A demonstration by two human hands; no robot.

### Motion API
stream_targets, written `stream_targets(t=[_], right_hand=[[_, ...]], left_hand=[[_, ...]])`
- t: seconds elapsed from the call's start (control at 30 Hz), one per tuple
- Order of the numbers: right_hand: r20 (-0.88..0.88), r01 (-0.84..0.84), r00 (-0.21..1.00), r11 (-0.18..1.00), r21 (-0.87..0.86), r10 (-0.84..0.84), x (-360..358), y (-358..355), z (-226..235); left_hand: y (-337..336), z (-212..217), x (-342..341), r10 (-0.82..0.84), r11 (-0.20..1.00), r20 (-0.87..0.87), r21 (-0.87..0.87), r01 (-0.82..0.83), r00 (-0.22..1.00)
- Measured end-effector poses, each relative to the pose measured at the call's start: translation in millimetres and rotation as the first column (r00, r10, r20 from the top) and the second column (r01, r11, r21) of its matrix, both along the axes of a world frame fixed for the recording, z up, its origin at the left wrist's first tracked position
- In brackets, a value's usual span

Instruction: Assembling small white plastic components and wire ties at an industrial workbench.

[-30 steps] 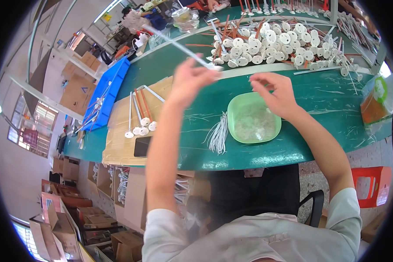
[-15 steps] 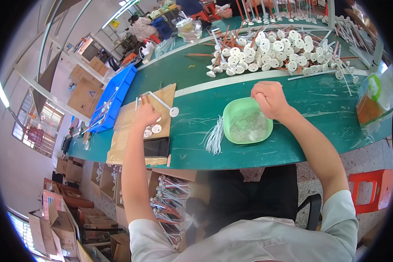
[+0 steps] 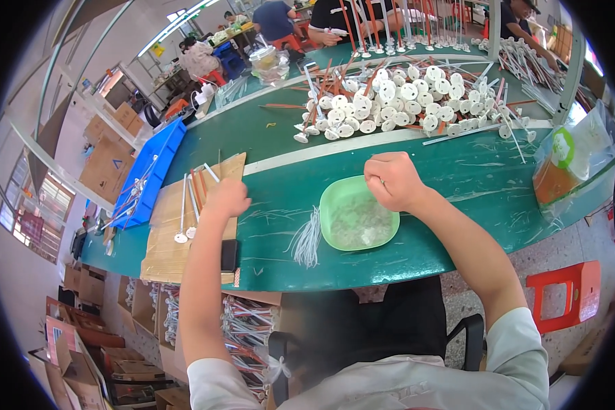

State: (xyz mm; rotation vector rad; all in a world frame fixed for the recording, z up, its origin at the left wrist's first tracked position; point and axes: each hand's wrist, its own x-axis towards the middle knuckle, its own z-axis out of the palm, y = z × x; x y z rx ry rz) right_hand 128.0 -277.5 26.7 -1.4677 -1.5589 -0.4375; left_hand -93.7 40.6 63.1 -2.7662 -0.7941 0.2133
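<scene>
Your two hands are well apart; your left hand (image 3: 227,198) is over the right side of a brown cardboard sheet (image 3: 158,256), with its back to us and its fingers curled, and I cannot tell if it holds anything; your right hand (image 3: 393,181) is curled up tight like a fist at the top right edge of a green bowl (image 3: 325,222), and I cannot tell if something small is inside it.

A few sticks (image 3: 184,205), some white and some red-brown, lie on the cardboard sheet just left of your left hand; two white round ends show at the near end of them, and your left hand and arm hide part of the bunch; a flat black thing (image 3: 229,255) lies by your left arm.

The green bowl has lots of tiny see-through bits (image 3: 362,225) in it; a bunch of white strings (image 3: 307,239) lies just left of it on the green tabletop (image 3: 287,268); a big heap of sticks with white round ends (image 3: 403,102) is farther back; a blue tray (image 3: 173,142) with more sticks in it is on the far left; a clear bag (image 3: 574,157) with something orange inside stands on the right.
</scene>
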Motion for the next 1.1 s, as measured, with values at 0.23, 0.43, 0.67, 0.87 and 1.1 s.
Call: stream_targets(t=[0.23,0.43,0.67,0.87,1.1], right_hand=[[0.077,0.023,0.997,0.999,-0.035,-0.021,1,0,-1],[0.127,0.007,0.992,0.996,-0.091,0.004,-9,-1,2],[0.013,0.114,0.993,0.992,-0.044,-0.114,-29,6,11],[0.351,0.286,0.924,0.88,-0.378,-0.15,-30,69,57],[0.636,0.519,0.765,0.684,-0.513,-0.103,21,220,25]], left_hand=[[-18,-1,20,-0.152,0.976,0.536,-0.052,0.213,0.83],[-62,-44,103,0.194,0.853,0.931,-0.316,0.416,0.308],[-65,-75,102,0.339,0.754,0.916,-0.401,0.521,0.215],[-74,-68,110,0.467,0.692,0.879,-0.433,0.578,0.099],[-74,-54,105,0.653,0.625,0.755,-0.493,0.605,-0.059]])
